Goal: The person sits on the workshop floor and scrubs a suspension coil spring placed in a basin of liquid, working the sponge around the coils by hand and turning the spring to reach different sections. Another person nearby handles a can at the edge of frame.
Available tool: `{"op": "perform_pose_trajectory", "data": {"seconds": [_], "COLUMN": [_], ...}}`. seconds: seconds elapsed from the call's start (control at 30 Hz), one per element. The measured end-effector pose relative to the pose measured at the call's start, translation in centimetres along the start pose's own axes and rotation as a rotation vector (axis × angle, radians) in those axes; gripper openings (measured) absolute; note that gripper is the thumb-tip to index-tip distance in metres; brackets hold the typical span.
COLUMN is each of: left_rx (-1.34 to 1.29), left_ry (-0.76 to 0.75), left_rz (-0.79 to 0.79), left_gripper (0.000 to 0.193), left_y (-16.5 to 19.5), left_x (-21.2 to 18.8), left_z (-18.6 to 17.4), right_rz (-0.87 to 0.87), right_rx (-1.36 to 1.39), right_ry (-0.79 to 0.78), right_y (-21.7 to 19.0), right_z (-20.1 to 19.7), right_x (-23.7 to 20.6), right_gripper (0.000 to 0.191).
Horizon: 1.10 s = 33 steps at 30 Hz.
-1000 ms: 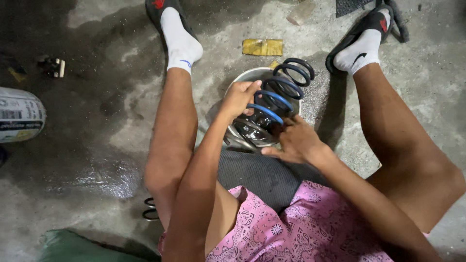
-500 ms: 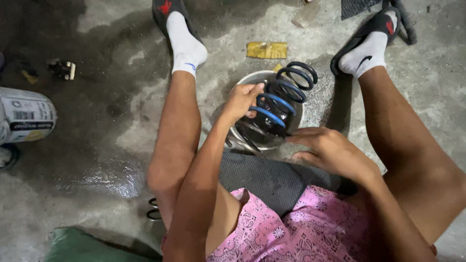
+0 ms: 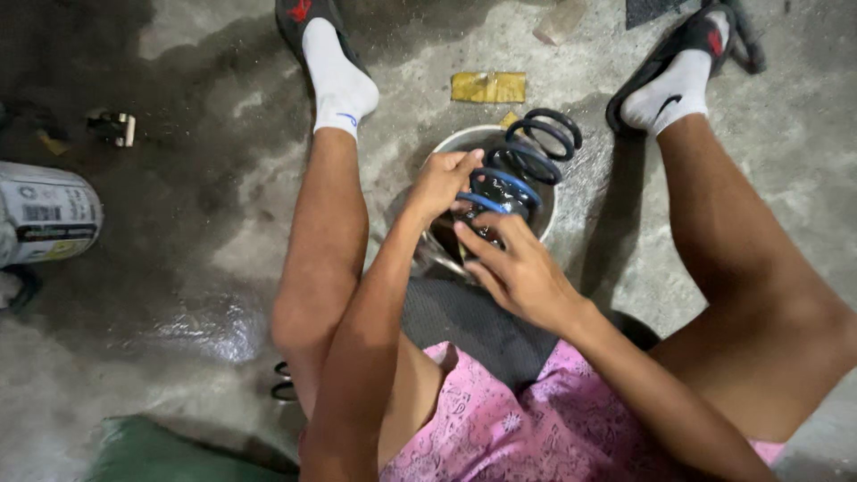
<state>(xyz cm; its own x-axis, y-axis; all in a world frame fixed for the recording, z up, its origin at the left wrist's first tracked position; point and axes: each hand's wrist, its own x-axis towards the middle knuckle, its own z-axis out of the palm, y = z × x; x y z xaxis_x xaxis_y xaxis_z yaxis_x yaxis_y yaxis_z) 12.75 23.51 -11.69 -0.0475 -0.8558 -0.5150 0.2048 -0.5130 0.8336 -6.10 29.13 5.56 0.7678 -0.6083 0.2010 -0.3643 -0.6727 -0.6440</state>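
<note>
The left hand closes on the near end of the coil spring, which lies tilted across the metal basin on the floor, its far coils rising over the basin's far rim. The right hand lies just right of and nearer than that grip, fingers touching the spring's near coils. Beyond the grip, past the basin, a flat packet lies on the floor. The basin sits between the two legs, a foot far left and far right beyond it. Well left of the grip lies a can on its side, with a small metal part farther out. Nearer than the grip, a mat lies under the forearms.
</note>
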Motion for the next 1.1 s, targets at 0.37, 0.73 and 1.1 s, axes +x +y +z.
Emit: {"op": "perform_pose_trajectory", "data": {"seconds": [0.37,0.73,1.1], "left_rx": [0.049,-0.007,0.238], "left_ry": [0.007,0.041,0.05], "left_rz": [0.094,0.085,0.147], "left_gripper": [0.044,0.045,0.046], "left_y": [-0.7,0.1,0.1], "left_x": [0.4,-0.3,-0.6], "left_z": [-0.7,-0.2,-0.2], "right_rz": [-0.178,-0.063,-0.047], "right_rx": [-0.129,-0.033,-0.114], "right_ry": [0.192,0.113,-0.011], "right_y": [2.8,0.9,-0.1], "right_z": [2.6,2.0,2.8], "right_x": [-2.9,-3.3,0.2], "right_gripper": [0.047,0.052,0.053]}}
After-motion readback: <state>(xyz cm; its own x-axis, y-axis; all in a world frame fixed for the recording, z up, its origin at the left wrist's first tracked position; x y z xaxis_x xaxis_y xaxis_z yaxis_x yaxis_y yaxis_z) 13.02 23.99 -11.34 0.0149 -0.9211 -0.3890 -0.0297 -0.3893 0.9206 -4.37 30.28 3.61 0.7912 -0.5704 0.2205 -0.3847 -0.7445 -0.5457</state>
